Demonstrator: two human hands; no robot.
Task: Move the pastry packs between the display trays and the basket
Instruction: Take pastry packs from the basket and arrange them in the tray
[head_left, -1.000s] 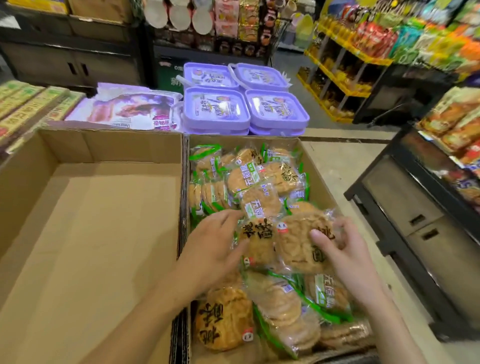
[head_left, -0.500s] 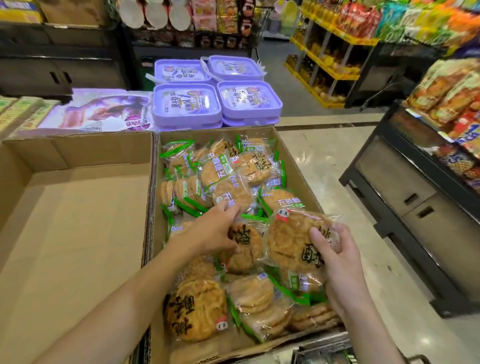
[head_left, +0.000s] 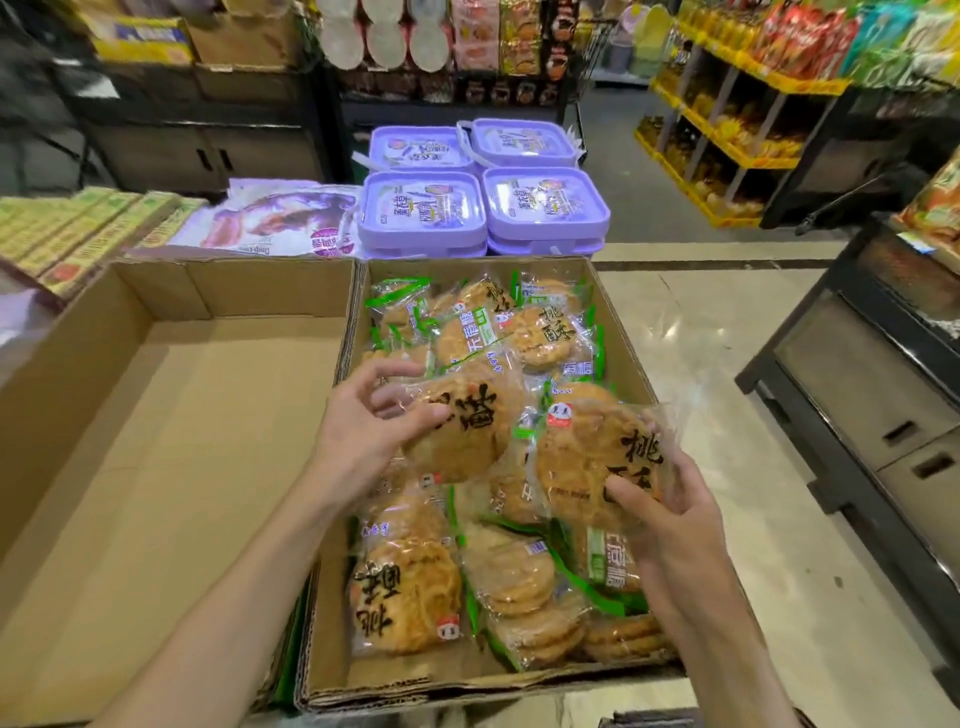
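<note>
Head view over two open cardboard trays set side by side. Right tray (head_left: 621, 332) heaped with clear-wrapped pastry packs (head_left: 519, 582), many overlapping and partly hidden, printed lettering legible only in part; near wall of this tray cut off low in the picture, basket not identifiable. Left tray (head_left: 156, 415) showing bare cardboard floor. Left hand (head_left: 363, 431) reaching in from lower left, forearm angled up and to the right, palm turned inward, thumb laid across the face of a round pastry pack (head_left: 457, 431), fingers (head_left: 395, 369) curled behind its upper left edge, grasping it; pack lifted above the heap, flat face toward the camera, tilted, black characters running sideways. Right hand (head_left: 670, 504) entering from lower right, thumb pressed on the front of a second round pack (head_left: 587, 457), remaining fingers hidden behind it, only tips showing at its far rim, grasping it; face upward, characters roughly upright, wrapper seam toward the right. Both held packs just beside each other over the middle of the right tray. Beyond, purple lidded tubs (head_left: 483, 197) stacked in fours; shelving blurred.
</note>
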